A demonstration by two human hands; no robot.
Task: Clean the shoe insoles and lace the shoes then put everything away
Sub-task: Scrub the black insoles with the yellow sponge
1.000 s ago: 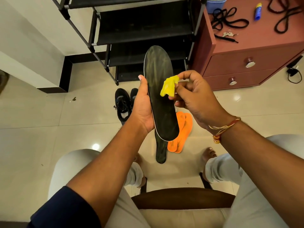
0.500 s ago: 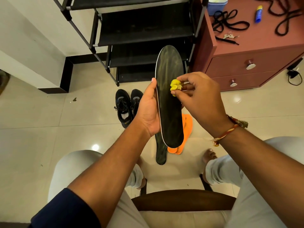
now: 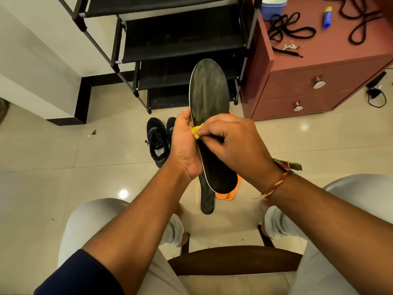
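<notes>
Seated over tile floor [image 3: 53, 158], shoe rack [image 3: 182, 43] ahead, black shoes [image 3: 158, 141] below it; second insole [image 3: 207, 201] lies on the floor between the feet. Left hand [image 3: 185, 150] grips the held insole [image 3: 209, 107] by its left edge at mid-length, toe end up; right hand [image 3: 231, 143], fingers curled, pinches the yellow cloth [image 3: 196, 130] against the insole's face. Best practice, I judge: keep the left grip firm behind the rubbed spot, wipe in long strokes, refold the cloth.

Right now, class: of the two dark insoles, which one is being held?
The larger-looking insole, gripped by the left hand and wiped by the right hand; the other insole lies on the floor.
</notes>
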